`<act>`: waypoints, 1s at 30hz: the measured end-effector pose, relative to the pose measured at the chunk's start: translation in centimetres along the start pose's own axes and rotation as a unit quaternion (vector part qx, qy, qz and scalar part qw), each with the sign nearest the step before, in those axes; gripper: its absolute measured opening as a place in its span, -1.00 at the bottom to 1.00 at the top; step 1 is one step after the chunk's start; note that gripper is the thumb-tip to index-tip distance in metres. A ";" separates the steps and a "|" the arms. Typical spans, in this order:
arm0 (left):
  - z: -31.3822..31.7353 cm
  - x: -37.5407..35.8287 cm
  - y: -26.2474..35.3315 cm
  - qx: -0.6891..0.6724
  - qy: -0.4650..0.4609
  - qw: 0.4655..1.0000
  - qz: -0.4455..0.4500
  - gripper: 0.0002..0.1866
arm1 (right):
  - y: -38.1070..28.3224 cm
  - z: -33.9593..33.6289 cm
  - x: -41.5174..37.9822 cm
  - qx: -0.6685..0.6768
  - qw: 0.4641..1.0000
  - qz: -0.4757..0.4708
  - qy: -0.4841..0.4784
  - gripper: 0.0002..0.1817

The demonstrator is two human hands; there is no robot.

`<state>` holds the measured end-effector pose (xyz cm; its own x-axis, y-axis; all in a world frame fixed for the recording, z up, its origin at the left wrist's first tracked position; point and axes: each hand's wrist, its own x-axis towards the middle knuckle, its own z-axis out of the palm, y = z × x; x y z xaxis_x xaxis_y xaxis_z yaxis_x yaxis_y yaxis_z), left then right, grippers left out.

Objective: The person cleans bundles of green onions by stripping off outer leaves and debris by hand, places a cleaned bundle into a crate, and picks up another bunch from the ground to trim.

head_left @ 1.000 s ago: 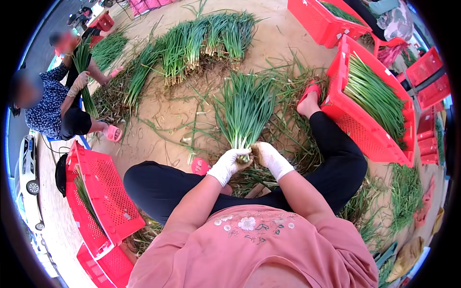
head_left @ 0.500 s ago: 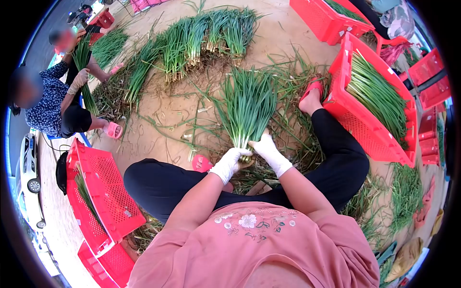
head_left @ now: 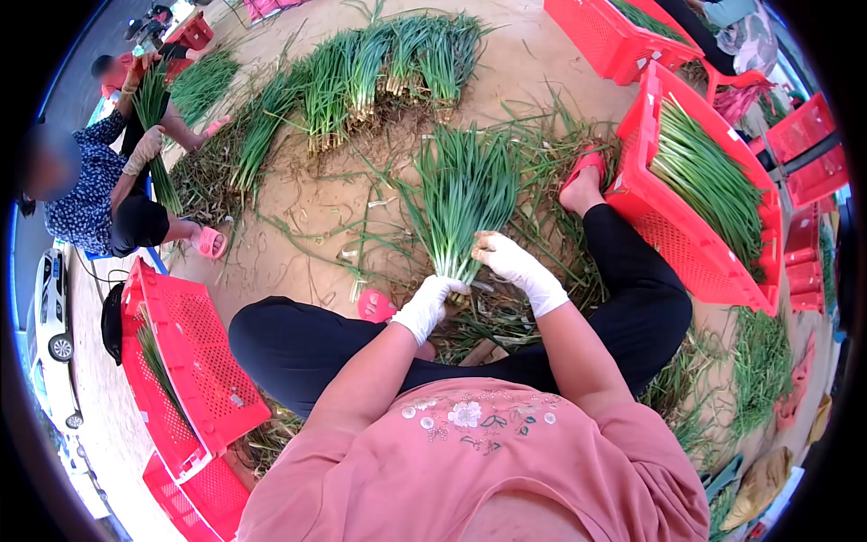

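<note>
My left hand (head_left: 432, 305), in a white glove, is wrapped round the pale lower stems of a bunch of scallions (head_left: 465, 190). The leaves fan out away from me over the ground, and my fingers partly hide the root ends. Beside the bunch's right edge, my gloved right hand (head_left: 517, 269) has its fingertips bent together in a pinch. Whether a leaf or stem is between those fingertips is too small to tell. Loose leaves and trimmings (head_left: 506, 321) lie under both hands.
Several scallion bundles (head_left: 370, 81) lie in an arc ahead. A red crate (head_left: 632, 194) of scallions stands at my right; another red crate (head_left: 203, 352) is at my left. A co-worker (head_left: 86, 199) sits at the far left holding scallions. Plant litter (head_left: 551, 181) covers the ground by my foot.
My right hand has come off the base of the bunch and moved up and right to its edge, fingers now bent. My left hand keeps its hold on the stems.
</note>
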<state>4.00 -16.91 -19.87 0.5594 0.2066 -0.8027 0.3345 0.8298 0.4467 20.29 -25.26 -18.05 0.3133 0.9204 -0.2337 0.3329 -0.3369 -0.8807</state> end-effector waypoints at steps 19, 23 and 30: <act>0.8 -0.6 0.4 -0.031 -0.016 0.999 0.030 -0.66 | 0.5 -0.1 0.1 -0.062 0.995 0.004 -0.078 -0.69; 0.3 -0.5 0.9 -0.031 -0.033 0.999 -0.010 -0.60 | -2.2 -2.7 -2.0 0.168 0.979 0.061 -0.099 -0.69; -0.5 -1.1 0.9 -0.131 -0.136 0.982 0.005 -0.60 | -2.8 -3.3 -3.3 0.346 0.921 0.105 -0.146 -0.60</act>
<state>3.35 -16.12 -18.73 0.7555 0.0983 -0.6478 0.1416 0.9408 0.3080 21.22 -27.99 -13.48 0.0206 0.8970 -0.4416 -0.3856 -0.4004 -0.8313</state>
